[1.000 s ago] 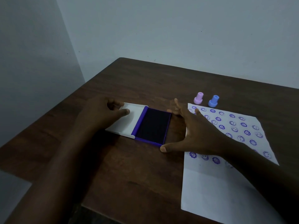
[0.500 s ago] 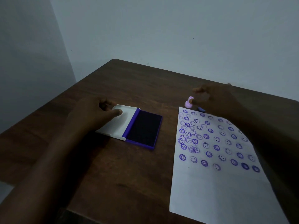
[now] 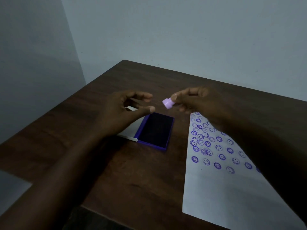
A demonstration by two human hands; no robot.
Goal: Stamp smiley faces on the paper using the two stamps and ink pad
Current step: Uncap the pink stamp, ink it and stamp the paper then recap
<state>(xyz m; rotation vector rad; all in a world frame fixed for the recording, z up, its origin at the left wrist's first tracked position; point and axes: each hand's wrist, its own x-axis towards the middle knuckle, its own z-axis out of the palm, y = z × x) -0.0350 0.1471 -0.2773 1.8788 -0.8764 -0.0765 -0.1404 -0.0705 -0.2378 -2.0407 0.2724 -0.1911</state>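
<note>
My right hand (image 3: 192,100) holds the small pink stamp (image 3: 168,103) by its fingertips, lifted above the table just beyond the ink pad. The purple ink pad (image 3: 155,131) lies open with its dark inked face up and its white lid (image 3: 132,127) folded out to the left. My left hand (image 3: 123,113) hovers over the lid with fingers curled and apart, holding nothing. The white paper (image 3: 224,188) lies to the right, its upper part covered with several purple smiley prints. The blue stamp is hidden from view.
The brown wooden table (image 3: 132,171) ends at a near-left edge and stands against grey walls. The lower half of the paper is unprinted. My right forearm crosses over the paper's right side.
My right hand picked up the pink stamp from behind the paper and carried it left toward the ink pad. My left hand lifted off the lid and rose.
</note>
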